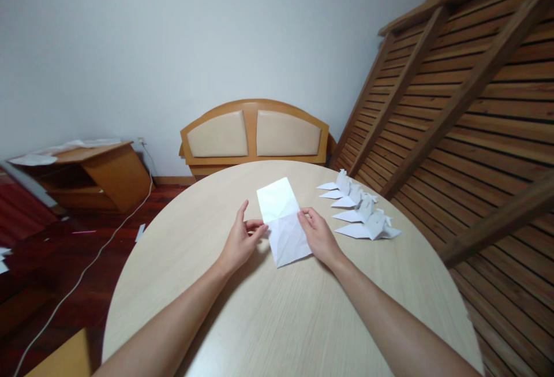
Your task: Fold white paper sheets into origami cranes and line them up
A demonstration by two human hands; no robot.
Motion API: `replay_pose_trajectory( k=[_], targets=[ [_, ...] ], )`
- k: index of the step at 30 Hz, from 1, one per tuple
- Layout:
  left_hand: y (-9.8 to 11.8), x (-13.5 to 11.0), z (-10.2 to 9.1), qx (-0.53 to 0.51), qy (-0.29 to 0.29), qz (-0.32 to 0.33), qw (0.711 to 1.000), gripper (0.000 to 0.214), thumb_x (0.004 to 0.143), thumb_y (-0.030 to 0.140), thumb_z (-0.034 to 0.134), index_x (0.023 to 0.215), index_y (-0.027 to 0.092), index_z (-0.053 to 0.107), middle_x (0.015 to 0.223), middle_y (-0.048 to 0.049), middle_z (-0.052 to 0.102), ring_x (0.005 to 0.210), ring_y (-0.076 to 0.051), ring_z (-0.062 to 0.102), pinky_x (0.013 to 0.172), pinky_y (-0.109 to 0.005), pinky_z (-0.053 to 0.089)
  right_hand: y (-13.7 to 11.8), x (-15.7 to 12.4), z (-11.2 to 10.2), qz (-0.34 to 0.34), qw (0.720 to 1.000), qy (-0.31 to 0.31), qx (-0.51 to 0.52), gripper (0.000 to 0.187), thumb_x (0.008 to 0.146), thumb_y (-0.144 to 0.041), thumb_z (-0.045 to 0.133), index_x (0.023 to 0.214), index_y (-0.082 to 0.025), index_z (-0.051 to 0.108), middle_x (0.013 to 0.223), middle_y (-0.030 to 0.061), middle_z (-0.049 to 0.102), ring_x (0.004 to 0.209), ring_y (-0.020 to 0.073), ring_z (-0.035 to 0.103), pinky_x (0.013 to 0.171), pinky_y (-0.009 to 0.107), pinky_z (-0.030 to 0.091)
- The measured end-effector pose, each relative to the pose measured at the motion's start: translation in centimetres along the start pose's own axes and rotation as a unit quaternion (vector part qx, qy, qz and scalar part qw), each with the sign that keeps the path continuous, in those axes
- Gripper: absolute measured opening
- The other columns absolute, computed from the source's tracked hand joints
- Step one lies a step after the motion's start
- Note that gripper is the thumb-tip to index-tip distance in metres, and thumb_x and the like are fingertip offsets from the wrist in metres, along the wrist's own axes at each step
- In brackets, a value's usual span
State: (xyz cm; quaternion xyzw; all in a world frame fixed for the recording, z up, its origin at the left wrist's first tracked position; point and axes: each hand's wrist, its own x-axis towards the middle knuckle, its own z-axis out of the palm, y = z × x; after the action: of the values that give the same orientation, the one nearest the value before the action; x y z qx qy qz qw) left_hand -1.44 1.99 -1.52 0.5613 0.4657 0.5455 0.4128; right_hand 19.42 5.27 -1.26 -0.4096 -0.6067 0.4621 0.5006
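Note:
A white sheet of paper (pixel 283 224) with several crease lines is held between my two hands above the round table. My left hand (pixel 243 235) pinches its left edge between thumb and fingers, with the index finger raised away from it. On the opposite edge, my right hand (pixel 318 235) grips the paper with the thumb on top and the fingers partly hidden behind. To the right of my right hand stands a row of several folded white paper birds (pixel 366 218), their pointed ends facing left.
The round table (pixel 208 319) has a pale wood top. Behind it is a headboard (pixel 253 134) with two cream panels. Slatted wood (pixel 476 123) leans along the right side. At left are a low desk (pixel 99 175) and a white cable (pixel 101 244) across the dark floor.

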Motion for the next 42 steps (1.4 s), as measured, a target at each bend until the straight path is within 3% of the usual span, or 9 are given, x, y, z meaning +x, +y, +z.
replay_pose_trajectory(
  k=[4, 7, 9, 14, 20, 30, 34, 38, 42],
  targets=[
    [0.3, 0.0, -0.2, 0.043, 0.008, 0.048, 0.998, 0.078, 0.085, 0.031, 0.067, 0.151, 0.022, 0.026, 0.078, 0.0029, 0.064, 0.070, -0.012, 0.061, 0.069, -0.026, 0.049, -0.3, -0.4, 0.8, 0.030, 0.996, -0.045, 0.073, 0.039, 0.083, -0.060, 0.060, 0.094, -0.023, 0.053, 0.076, 0.0000, 0.067, 0.060, 0.0170, 0.061, 0.052, 0.026, 0.045],
    [0.6, 0.2, -0.5, 0.088, 0.020, 0.067, 0.994, 0.048, 0.086, 0.035, 0.065, 0.130, 0.018, 0.058, 0.082, -0.0016, 0.066, 0.074, -0.014, 0.061, 0.063, -0.024, 0.047, -0.3, -0.5, 0.9, 0.005, 0.997, -0.051, 0.066, 0.033, 0.085, -0.051, 0.063, 0.098, -0.023, 0.053, 0.080, 0.0015, 0.069, 0.069, 0.0182, 0.065, 0.059, 0.028, 0.049],
    [0.7, 0.2, -0.5, 0.109, 0.028, 0.072, 0.991, 0.037, 0.086, 0.039, 0.064, 0.115, 0.016, 0.068, 0.087, -0.0048, 0.068, 0.076, -0.015, 0.061, 0.061, -0.024, 0.047, -0.4, -0.5, 0.9, -0.028, 0.997, -0.039, 0.053, 0.032, 0.086, -0.043, 0.064, 0.107, -0.023, 0.051, 0.088, 0.0028, 0.071, 0.080, 0.0193, 0.068, 0.069, 0.030, 0.052],
    [1.1, -0.1, -0.5, 0.131, 0.043, 0.088, 0.986, 0.041, 0.084, 0.038, 0.066, 0.119, 0.016, 0.067, 0.094, -0.0064, 0.069, 0.079, -0.016, 0.063, 0.063, -0.025, 0.050, -0.7, -0.5, 0.8, -0.111, 0.994, -0.001, 0.015, 0.050, 0.084, -0.031, 0.068, 0.128, -0.023, 0.046, 0.097, 0.0032, 0.071, 0.092, 0.0184, 0.067, 0.089, 0.035, 0.052],
    [1.4, -0.2, -0.5, 0.169, 0.064, 0.120, 0.976, 0.032, 0.086, 0.036, 0.064, 0.112, 0.018, 0.070, 0.093, -0.0057, 0.069, 0.081, -0.017, 0.064, 0.063, -0.025, 0.051, -1.1, -0.6, 0.6, -0.134, 0.987, 0.038, -0.080, 0.023, 0.085, -0.028, 0.066, 0.106, -0.020, 0.068, 0.104, 0.0075, 0.072, 0.094, 0.0207, 0.066, 0.088, 0.036, 0.052],
    [2.1, -0.8, -0.3, 0.213, 0.058, 0.204, 0.954, 0.015, 0.091, 0.029, 0.061, 0.098, 0.022, 0.072, 0.094, -0.0048, 0.064, 0.084, -0.016, 0.062, 0.065, -0.024, 0.052, -1.4, -0.5, -0.1, -0.244, 0.950, 0.058, -0.184, 0.022, 0.088, -0.025, 0.066, 0.109, -0.024, 0.072, 0.097, 0.0049, 0.065, 0.093, 0.0201, 0.063, 0.088, 0.037, 0.051],
    [2.1, -0.9, -0.1, 0.222, 0.056, 0.213, 0.950, 0.013, 0.091, 0.028, 0.061, 0.094, 0.022, 0.073, 0.090, -0.0040, 0.060, 0.082, -0.016, 0.060, 0.066, -0.025, 0.052, -1.6, -0.8, -0.2, -0.277, 0.925, 0.063, -0.251, 0.016, 0.087, -0.027, 0.069, 0.102, -0.028, 0.075, 0.106, 0.0075, 0.061, 0.105, 0.0241, 0.058, 0.093, 0.042, 0.049],
    [1.9, -1.0, 0.0, 0.234, 0.042, 0.238, 0.942, 0.012, 0.090, 0.026, 0.061, 0.093, 0.022, 0.073, 0.087, -0.0033, 0.057, 0.080, -0.016, 0.059, 0.068, -0.026, 0.051, -2.1, -1.3, 0.0, -0.310, 0.900, 0.030, -0.305, 0.016, 0.087, -0.024, 0.069, 0.100, -0.031, 0.075, 0.120, 0.0069, 0.062, 0.116, 0.0275, 0.054, 0.100, 0.049, 0.045],
    [1.9, -1.2, 0.0, 0.283, 0.039, 0.266, 0.921, 0.012, 0.091, 0.024, 0.061, 0.094, 0.022, 0.072, 0.094, -0.0051, 0.058, 0.087, -0.018, 0.059, 0.072, -0.028, 0.050, -2.4, -1.5, 0.0, -0.322, 0.885, 0.008, -0.336, 0.016, 0.089, -0.021, 0.067, 0.099, -0.030, 0.075, 0.118, 0.0061, 0.065, 0.116, 0.0273, 0.054, 0.099, 0.048, 0.044]
  ],
)
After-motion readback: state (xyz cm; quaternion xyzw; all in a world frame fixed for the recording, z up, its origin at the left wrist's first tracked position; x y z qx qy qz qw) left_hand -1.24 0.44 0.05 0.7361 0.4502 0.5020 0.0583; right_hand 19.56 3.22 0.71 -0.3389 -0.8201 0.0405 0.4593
